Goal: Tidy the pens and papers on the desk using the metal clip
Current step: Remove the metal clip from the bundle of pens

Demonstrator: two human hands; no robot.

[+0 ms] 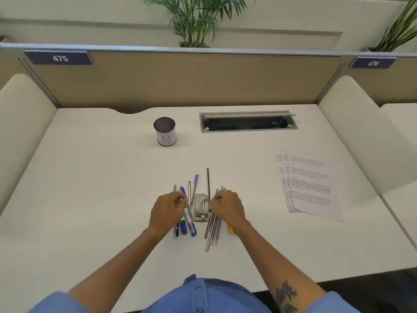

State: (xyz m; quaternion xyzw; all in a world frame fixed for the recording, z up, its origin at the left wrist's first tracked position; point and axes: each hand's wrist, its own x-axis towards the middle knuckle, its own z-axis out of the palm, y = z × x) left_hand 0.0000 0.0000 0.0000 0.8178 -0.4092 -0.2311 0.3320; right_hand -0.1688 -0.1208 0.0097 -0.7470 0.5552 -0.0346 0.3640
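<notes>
Blue shirt (198, 294) of the person fills the bottom edge at 6 o'clock, and 2 bare forearms reach forward over the white counter (90, 199). At 3 o'clock of the hands, well apart, a fanned stack of printed papers (311, 184) lies flat. At 12 o'clock stands a mesh pen cup (165, 131), beside a cable tray (248, 122). Left hand (168, 211) is curled, fingers pinching coloured pens (188, 220). Right hand (228, 207) is curled over thin dark pens (212, 229). Between both hands lies the metal clip (201, 207) on the counter, with other pens just beside it.
</notes>
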